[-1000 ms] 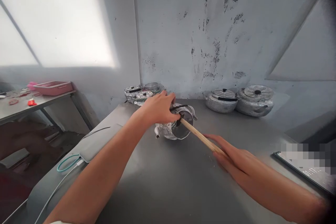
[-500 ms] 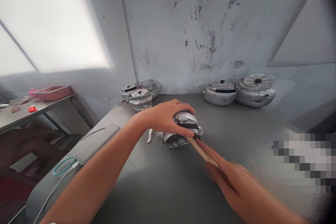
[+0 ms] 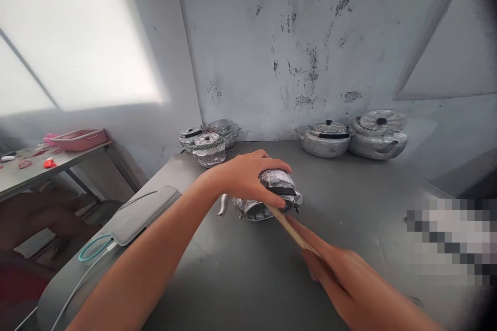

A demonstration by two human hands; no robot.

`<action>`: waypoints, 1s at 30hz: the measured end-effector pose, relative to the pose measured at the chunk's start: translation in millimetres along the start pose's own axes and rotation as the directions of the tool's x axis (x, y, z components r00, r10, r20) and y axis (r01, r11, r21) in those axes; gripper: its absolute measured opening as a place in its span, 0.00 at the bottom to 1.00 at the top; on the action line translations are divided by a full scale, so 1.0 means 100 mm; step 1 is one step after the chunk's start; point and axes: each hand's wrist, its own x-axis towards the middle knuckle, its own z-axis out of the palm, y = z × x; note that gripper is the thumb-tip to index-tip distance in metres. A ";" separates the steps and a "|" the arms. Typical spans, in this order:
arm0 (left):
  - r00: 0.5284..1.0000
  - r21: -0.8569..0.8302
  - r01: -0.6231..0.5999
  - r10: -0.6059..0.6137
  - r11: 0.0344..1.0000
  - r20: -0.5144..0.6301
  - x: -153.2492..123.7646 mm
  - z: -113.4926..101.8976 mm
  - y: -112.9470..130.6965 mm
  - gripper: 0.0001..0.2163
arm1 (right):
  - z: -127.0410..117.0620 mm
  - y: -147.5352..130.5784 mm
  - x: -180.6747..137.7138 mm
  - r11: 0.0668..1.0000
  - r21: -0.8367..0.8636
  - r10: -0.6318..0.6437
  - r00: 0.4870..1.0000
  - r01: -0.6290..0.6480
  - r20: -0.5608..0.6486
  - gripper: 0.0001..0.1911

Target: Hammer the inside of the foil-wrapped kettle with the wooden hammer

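A small silver kettle lies tipped on its side on the grey metal table, its mouth turned toward me and its spout pointing left. My left hand is wrapped over the top of the kettle, gripping it. My right hand holds a wooden stick, fingers laid along it. The far end of the stick reaches into the kettle's mouth under my left thumb.
Two large lidded silver pots stand at the back right against the stained wall. Several small kettles cluster at the back left corner. A grey device with a teal cable lies at the table's left edge. A side table holds a pink tray.
The kettle has been rolled over so that its foil-like side faces up, and my left hand moved on top of it. My right hand slid closer along the stick.
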 end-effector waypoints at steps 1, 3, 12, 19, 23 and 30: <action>1.000 0.002 -0.001 0.001 1.000 0.003 0.00 0.00 0.00 0.31 | 0.00 0.00 0.00 1.000 0.018 0.004 1.000 -0.004 -0.006 0.30; 1.000 0.003 -0.007 0.007 1.000 0.006 0.00 -0.01 -0.01 0.31 | -0.01 -0.01 0.01 0.999 0.053 0.001 0.999 0.001 -0.032 0.30; 1.000 -0.013 -0.030 0.030 0.999 -0.002 0.03 -0.03 -0.04 0.30 | 0.01 -0.01 0.02 0.999 0.029 -0.041 0.991 0.045 -0.128 0.29; 1.000 -0.033 -0.018 0.018 0.999 -0.004 0.05 -0.03 -0.04 0.30 | 0.03 -0.02 0.00 1.000 0.025 0.003 0.993 0.000 -0.120 0.29; 1.000 -0.030 -0.017 0.016 0.999 -0.007 0.05 -0.03 -0.04 0.29 | 0.05 -0.02 0.01 0.999 0.027 -0.021 0.997 0.024 -0.077 0.29; 1.000 -0.039 -0.022 0.021 0.999 -0.016 0.06 -0.02 -0.07 0.29 | 0.06 -0.06 0.03 0.998 0.044 -0.041 0.993 0.046 -0.106 0.30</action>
